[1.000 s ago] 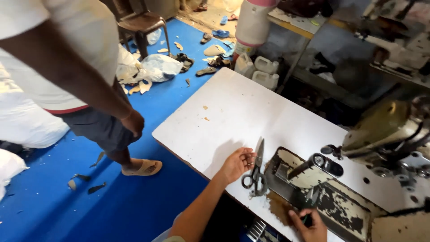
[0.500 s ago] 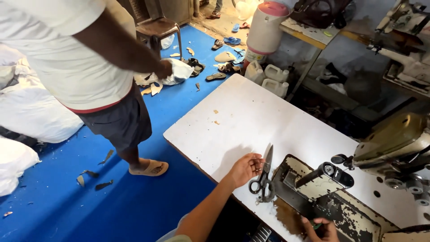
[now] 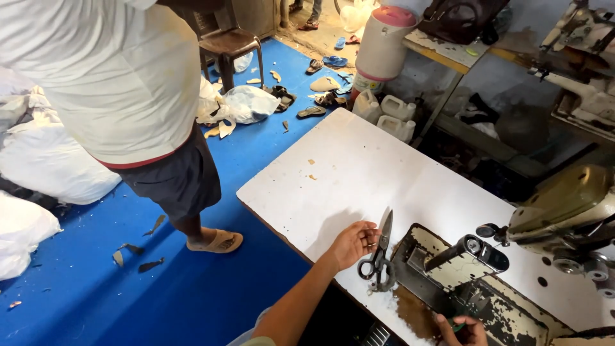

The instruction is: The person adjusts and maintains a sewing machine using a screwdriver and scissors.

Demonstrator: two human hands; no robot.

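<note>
Two hands flank the dark steel scissors (image 3: 379,259) lying blades-away on the white tabletop (image 3: 359,173): left hand (image 3: 352,243) touching them, fingers loosely curled, right hand (image 3: 462,330) farther, grip unclear.

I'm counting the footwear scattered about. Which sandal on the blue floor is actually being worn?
The tan sandal nearest the table, on the standing person's foot. The others lie loose farther back by the chair.

white table (image 3: 359,173) | scissors (image 3: 379,256) | sewing machine (image 3: 512,256) | small scraps (image 3: 311,169)
</note>
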